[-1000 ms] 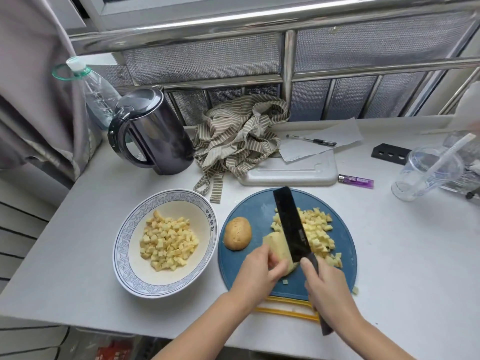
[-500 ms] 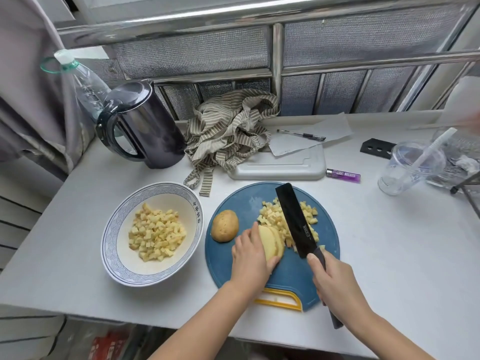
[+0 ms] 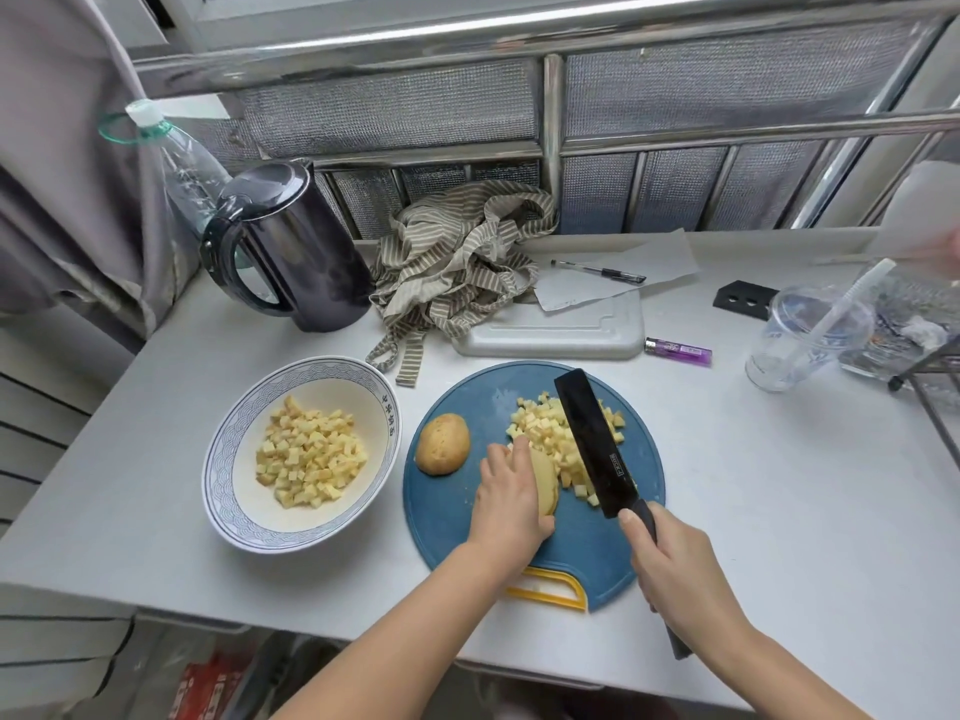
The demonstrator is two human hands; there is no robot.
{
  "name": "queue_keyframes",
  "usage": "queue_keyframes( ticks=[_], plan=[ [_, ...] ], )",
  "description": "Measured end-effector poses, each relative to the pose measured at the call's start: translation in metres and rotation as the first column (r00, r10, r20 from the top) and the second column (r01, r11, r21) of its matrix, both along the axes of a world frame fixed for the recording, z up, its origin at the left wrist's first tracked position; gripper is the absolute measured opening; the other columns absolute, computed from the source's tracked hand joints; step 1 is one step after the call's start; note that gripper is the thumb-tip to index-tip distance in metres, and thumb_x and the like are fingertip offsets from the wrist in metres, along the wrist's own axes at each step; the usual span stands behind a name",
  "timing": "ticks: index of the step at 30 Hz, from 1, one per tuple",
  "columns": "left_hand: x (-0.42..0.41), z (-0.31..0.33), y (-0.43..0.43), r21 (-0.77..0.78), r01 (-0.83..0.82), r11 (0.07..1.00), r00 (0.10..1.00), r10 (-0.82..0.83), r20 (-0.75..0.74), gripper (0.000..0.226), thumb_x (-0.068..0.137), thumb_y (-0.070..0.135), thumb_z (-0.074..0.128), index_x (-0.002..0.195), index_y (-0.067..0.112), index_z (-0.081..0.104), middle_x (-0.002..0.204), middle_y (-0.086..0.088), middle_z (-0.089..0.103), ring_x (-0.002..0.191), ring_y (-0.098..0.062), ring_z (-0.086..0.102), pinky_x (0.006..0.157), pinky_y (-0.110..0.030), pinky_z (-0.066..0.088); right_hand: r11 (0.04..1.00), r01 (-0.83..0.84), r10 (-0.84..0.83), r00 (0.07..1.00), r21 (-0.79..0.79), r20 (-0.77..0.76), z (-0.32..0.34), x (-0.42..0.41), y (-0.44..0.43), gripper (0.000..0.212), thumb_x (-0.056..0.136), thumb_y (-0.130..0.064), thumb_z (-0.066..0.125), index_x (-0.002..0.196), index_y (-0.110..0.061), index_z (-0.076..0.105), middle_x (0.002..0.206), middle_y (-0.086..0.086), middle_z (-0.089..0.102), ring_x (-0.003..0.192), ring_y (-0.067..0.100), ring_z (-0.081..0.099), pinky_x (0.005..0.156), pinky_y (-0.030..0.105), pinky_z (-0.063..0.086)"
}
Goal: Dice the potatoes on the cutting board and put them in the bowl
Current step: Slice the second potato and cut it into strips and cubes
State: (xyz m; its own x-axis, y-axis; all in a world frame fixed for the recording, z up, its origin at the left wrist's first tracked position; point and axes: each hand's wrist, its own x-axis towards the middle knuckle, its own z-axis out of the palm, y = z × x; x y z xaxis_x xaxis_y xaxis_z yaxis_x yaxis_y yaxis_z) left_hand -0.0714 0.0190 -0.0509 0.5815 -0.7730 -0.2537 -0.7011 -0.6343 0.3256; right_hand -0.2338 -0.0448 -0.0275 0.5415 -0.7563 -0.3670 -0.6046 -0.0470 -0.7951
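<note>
Gripping the handle of the black knife (image 3: 592, 444) in the right hand (image 3: 675, 569) at five o'clock on the blue cutting board (image 3: 576, 558). Curling those fingers fully round the handle and pointing the blade towards twelve, over the right half of the board.

Pinning a pale potato piece (image 3: 545, 485) near the board's middle with the left hand (image 3: 511, 504), bending the fingers over its top; not showing the thumb clearly. Judging this piece as only partly cut, waiting to go into strips and cubes.

Leaving a rounded potato half (image 3: 443, 444) untouched at nine o'clock on the board, just beside the left hand. Keeping a fair layer of finished cubes (image 3: 306, 459) in the bowl (image 3: 228, 449), further out at nine o'clock, just beside the board. Leaving a heap of cubes (image 3: 545, 433) at one o'clock, touching the blade, not yet carried across.

Reckoning the job past halfway: finishing one piece, starting another, then moving everything into the bowl.
</note>
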Motion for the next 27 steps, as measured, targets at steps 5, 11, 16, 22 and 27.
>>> queue_keyframes(
  ticks=[5,11,16,22,27],
  plan=[
    [-0.009,0.0,-0.003,-0.073,0.101,0.992,0.965,-0.08,0.252,0.112,0.043,0.023,0.089,0.14,0.015,0.033,0.108,-0.007,0.04,0.092,-0.022,0.044,0.072,-0.028,0.051,1.0,-0.013,0.013,1.0,0.003,-0.005,-0.003,-0.002,0.002,0.032,0.1,-0.034,0.045,0.077,-0.013,0.051,0.059,0.004,0.053,0.051,0.016,0.046,0.055,0.045,0.048],
    [-0.01,-0.004,0.004,-0.126,0.208,0.97,0.892,-0.135,0.43,0.108,0.034,0.007,0.083,0.132,0.015,0.04,0.094,-0.007,0.04,0.078,-0.02,0.036,0.056,-0.026,0.047,1.0,-0.008,0.008,1.0,0.003,-0.007,-0.005,-0.004,0.002,0.03,0.1,-0.033,0.046,0.079,-0.014,0.052,0.059,0.004,0.054,0.052,0.018,0.047,0.056,0.044,0.047],
    [0.018,0.001,0.018,-0.01,-0.017,1.0,0.999,0.018,0.044,0.103,0.067,0.02,0.08,0.148,0.021,0.016,0.124,-0.008,0.032,0.116,-0.026,0.036,0.095,-0.032,0.04,1.0,0.001,-0.001,1.0,0.007,0.002,-0.006,-0.001,0.001,0.032,0.1,-0.033,0.046,0.077,-0.011,0.051,0.059,0.004,0.052,0.052,0.019,0.046,0.057,0.047,0.048],
    [0.04,-0.005,0.042,0.062,-0.032,0.998,0.998,0.035,-0.046,0.102,0.075,0.045,0.073,0.152,0.021,0.01,0.138,-0.007,0.022,0.131,-0.027,0.022,0.11,-0.038,0.026,0.999,-0.012,0.012,1.0,0.03,0.008,-0.011,0.006,0.002,0.029,0.101,-0.034,0.045,0.079,-0.016,0.053,0.061,0.003,0.054,0.054,0.016,0.048,0.056,0.041,0.047],
    [0.032,-0.007,0.026,-0.064,0.019,0.998,1.0,-0.018,0.02,0.065,0.084,0.054,0.061,0.14,0.027,0.04,0.136,0.001,0.033,0.127,-0.019,0.027,0.106,-0.035,0.023,1.0,-0.018,0.018,1.0,0.015,0.01,-0.008,0.013,0.002,0.028,0.101,-0.032,0.046,0.081,-0.016,0.054,0.063,0.005,0.057,0.056,0.017,0.051,0.057,0.044,0.05]
  ],
)
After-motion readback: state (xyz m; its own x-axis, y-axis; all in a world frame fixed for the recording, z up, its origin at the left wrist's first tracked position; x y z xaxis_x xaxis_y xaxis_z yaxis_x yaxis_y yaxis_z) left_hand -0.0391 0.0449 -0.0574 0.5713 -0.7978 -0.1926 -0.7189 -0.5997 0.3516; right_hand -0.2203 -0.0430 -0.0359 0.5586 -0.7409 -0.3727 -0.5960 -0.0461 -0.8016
